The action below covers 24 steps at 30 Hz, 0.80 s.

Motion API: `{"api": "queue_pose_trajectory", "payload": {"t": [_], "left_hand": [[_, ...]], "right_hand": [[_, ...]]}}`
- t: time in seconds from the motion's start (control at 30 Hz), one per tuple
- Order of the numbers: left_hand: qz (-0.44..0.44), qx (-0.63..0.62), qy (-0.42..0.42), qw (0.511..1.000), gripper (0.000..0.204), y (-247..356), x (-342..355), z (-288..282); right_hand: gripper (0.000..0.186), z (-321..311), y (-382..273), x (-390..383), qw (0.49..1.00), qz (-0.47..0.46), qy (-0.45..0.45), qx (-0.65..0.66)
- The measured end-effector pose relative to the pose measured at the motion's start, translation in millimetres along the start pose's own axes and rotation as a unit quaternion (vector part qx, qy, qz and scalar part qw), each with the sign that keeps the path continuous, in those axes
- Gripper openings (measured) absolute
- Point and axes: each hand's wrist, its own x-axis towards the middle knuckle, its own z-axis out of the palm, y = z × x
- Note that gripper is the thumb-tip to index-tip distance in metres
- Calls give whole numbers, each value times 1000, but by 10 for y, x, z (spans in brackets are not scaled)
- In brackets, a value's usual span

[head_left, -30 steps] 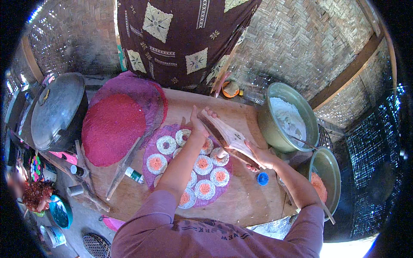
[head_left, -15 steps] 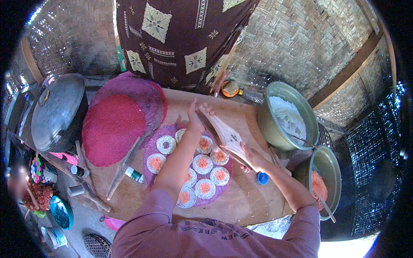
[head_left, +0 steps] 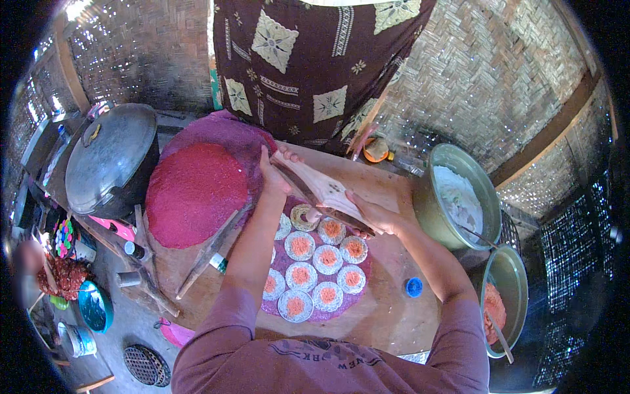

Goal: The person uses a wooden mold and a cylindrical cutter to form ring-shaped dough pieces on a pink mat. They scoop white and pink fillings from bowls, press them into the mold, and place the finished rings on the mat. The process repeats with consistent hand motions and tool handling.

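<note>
My left hand [head_left: 275,176] and my right hand [head_left: 371,213] are closed around opposite ends of a long wooden tool [head_left: 326,190]. It has a pale flat face with small dark holes and a dark wooden edge, and slants down to the right. From its underside a blunt, pale round part [head_left: 313,215] pokes out, over a whitish round [head_left: 300,222] with no orange visible on it. Below lie several white lacy rounds with orange centres, such as one front round [head_left: 295,306], on a purple round sheet [head_left: 357,299]. My left forearm hides some rounds.
A blue cap [head_left: 413,287] lies right of the rounds. Green buckets hold white paste [head_left: 457,199] and orange mash [head_left: 493,315], each with a spoon. Leftward are a red grainy disc [head_left: 195,197], a lidded black pot [head_left: 111,161], a small bottle [head_left: 218,262] and branches [head_left: 207,256].
The view has shifted, so the table appears further right. Relative to the rounds, both hands and the tool have moved left, from above the right-hand rounds to above a back one.
</note>
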Motion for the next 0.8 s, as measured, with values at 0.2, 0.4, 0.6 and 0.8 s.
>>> {"api": "queue_pose_trajectory", "payload": {"t": [0.2, 0.4, 0.6, 0.8], "left_hand": [[-4, -18, 13, 1000, 52, 215, 109, -358], [-1, -40, 7, 999, 49, 209, 131, -356], [-3, -42, -2, 999, 46, 141, -1, -420], [-27, 13, -7, 1000, 48, 465, 1, -116]], "right_hand": [[88, 149, -53, 290, 990, -40, 89, -104], [89, 54, -130, 273, 984, 9, 107, -145], [89, 58, 62, 345, 984, 17, 123, -127], [83, 255, 62, 487, 980, -20, 148, -129]]}}
